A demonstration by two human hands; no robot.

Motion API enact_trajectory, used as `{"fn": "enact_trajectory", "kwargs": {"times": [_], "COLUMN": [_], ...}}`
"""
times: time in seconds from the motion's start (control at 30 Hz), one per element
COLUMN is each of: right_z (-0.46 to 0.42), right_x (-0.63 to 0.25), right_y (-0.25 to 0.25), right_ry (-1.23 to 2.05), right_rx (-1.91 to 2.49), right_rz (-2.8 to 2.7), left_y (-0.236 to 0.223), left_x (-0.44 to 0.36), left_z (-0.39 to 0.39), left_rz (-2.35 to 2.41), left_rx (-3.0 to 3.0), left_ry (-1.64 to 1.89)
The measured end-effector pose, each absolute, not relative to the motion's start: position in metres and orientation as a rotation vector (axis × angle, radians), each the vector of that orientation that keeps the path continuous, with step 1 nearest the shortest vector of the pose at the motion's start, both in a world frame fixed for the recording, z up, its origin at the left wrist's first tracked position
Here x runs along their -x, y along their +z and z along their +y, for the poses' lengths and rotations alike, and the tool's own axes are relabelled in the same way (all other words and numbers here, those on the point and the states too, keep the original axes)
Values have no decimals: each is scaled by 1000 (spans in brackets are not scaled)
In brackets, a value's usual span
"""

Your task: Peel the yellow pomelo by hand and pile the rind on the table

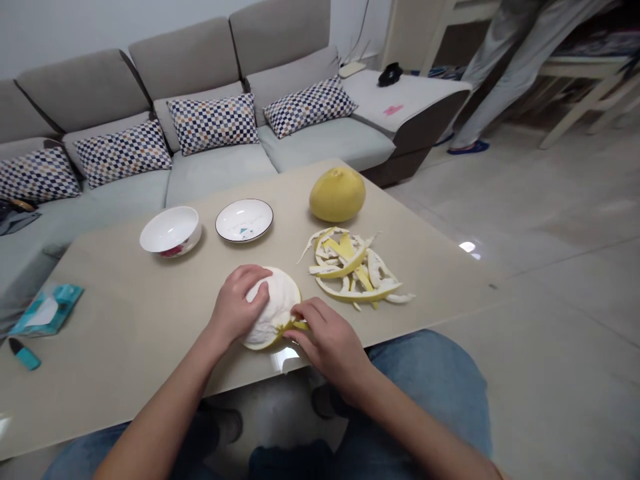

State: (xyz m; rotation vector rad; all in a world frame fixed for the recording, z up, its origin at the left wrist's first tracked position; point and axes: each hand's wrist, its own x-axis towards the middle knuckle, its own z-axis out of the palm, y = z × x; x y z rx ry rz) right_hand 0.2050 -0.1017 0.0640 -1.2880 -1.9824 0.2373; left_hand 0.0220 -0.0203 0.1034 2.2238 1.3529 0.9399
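A partly peeled pomelo [280,293] sits on the table near its front edge, its white pith bare on top and yellow rind left around the side. My left hand [243,300] grips it from the upper left, fingers curled over the pith. At its lower right, my right hand [323,333] pinches a strip of yellow peel [300,325] that still joins the fruit. Right of it lies a heap of cut pomelo peel [345,267], yellow outside and white inside. Behind the heap stands a whole yellow pomelo [338,195].
A white bowl [167,227] and a dark-rimmed plate [245,220] stand at the back of the table [125,320]. To the left lie a tissue pack [50,310] and a teal object with a black tip [24,353]. Beyond are a sofa [215,173] and a standing person's legs [505,67].
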Motion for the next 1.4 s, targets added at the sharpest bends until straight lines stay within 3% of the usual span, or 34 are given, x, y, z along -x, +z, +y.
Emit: {"fn": "enact_trajectory", "kwargs": {"times": [0.13,0.3,0.4,0.77,0.87,1.1,1.4], "right_z": [-91,-56,-43,-68,-74,-103,-138], "right_x": [-215,-247,-255,-189,-172,-154,-121], "right_y": [69,91,95,36,28,36,23], "right_ry": [152,-179,-204,1118,1351,1218,892], "right_rx": [1192,1343,1416,1184,1015,999,1112], "right_rz": [-1957,-1915,-1869,-1493,-1352,-1404,-1588], "left_y": [100,95,93,70,78,87,87], "left_x": [-13,4,10,56,62,65,79], "left_z": [-14,-8,-10,-29,-42,-75,-93], "left_rz": [1324,1283,1261,1090,1195,1623,1492], "left_rx": [-2169,-2082,-2070,-2114,-2067,-1861,-2075], "left_ry": [950,998,1026,1100,1016,807,713]}}
